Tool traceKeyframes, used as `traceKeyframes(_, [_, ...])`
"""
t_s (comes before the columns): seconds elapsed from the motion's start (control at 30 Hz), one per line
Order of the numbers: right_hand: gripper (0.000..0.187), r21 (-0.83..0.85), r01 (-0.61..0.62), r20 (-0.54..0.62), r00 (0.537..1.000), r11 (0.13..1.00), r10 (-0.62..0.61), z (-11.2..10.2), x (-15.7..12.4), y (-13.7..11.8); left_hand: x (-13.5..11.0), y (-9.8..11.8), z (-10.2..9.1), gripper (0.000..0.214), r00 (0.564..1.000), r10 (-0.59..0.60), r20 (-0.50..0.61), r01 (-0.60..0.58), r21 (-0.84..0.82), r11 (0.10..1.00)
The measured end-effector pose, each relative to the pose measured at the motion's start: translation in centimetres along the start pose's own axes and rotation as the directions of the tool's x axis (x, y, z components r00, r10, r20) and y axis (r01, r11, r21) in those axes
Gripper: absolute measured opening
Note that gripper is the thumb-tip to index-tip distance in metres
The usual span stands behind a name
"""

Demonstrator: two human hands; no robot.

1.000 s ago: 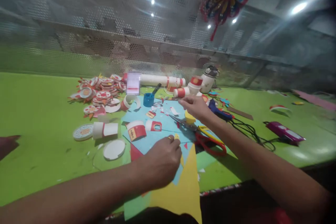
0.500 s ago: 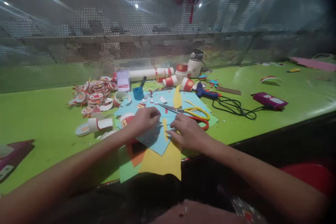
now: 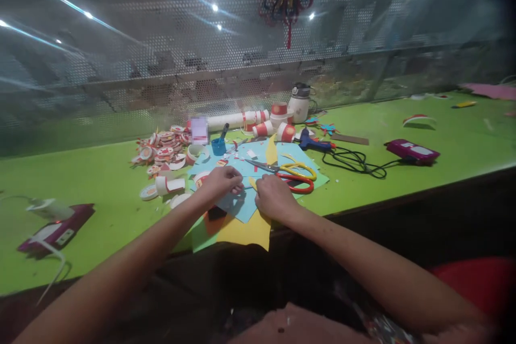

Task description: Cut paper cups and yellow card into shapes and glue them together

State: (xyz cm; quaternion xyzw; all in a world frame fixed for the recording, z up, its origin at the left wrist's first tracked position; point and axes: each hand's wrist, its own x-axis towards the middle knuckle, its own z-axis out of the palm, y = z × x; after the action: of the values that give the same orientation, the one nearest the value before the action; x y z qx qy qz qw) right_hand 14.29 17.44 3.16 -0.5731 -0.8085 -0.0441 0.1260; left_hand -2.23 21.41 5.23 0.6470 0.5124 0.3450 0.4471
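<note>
My left hand (image 3: 221, 181) and my right hand (image 3: 273, 198) rest close together on a blue paper sheet (image 3: 242, 207) at the near edge of the green table (image 3: 100, 183). Both have fingers curled in a pinch around a small yellow paper strip (image 3: 252, 183) between them. A yellow sheet (image 3: 250, 231) and an orange one (image 3: 212, 221) lie under the blue paper. Scissors (image 3: 288, 173) with yellow and red handles lie just beyond my right hand.
A heap of red-and-white paper discs (image 3: 161, 145) and paper cups (image 3: 266, 128) sits behind. A blue pot (image 3: 219, 145), a blue glue gun (image 3: 312, 142) with black cable (image 3: 358, 162), a white flask (image 3: 300, 102) and magenta cases (image 3: 411, 150) (image 3: 56, 230) are around. A perforated screen (image 3: 161, 64) backs the table.
My right hand came back from the far cups to the blue sheet and closed in beside my left hand on the yellow strip. The view has pulled back and shifted.
</note>
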Motion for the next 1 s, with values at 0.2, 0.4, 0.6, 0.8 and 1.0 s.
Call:
traceKeyframes(0.2, [0.018,0.144,-0.061,-0.077,0.994,0.988,0.072,-0.4,-0.9,0.6,-3.3,0.5,1.4,0.024,0.997,-0.049,-0.055,0.042,-0.112,0.993])
traceKeyframes(0.4, [0.013,0.33,0.014,-0.221,0.973,0.944,0.063,-1.7,-3.3,-1.0,-5.5,1.7,3.8,0.035,0.994,-0.042,-0.102,0.016,-0.245,0.97])
traceKeyframes(0.6, [0.005,0.607,0.066,-0.265,0.956,0.792,0.124,-2.6,-5.7,-1.5,-7.6,2.4,4.5,0.031,0.981,-0.01,-0.193,-0.061,-0.355,0.933])
traceKeyframes(0.8, [0.025,0.929,-0.046,-0.021,0.984,0.367,0.175,-3.3,-8.7,-0.6,-10.7,3.2,5.0,0.025,0.985,0.02,-0.17,-0.095,-0.448,0.889])
traceKeyframes(1.0, [0.03,0.992,-0.127,0.125,0.989,0.022,0.074,-3.6,-11.4,-1.8,-12.7,3.5,6.5,0.022,0.991,0.041,-0.131,-0.1,-0.49,0.866])
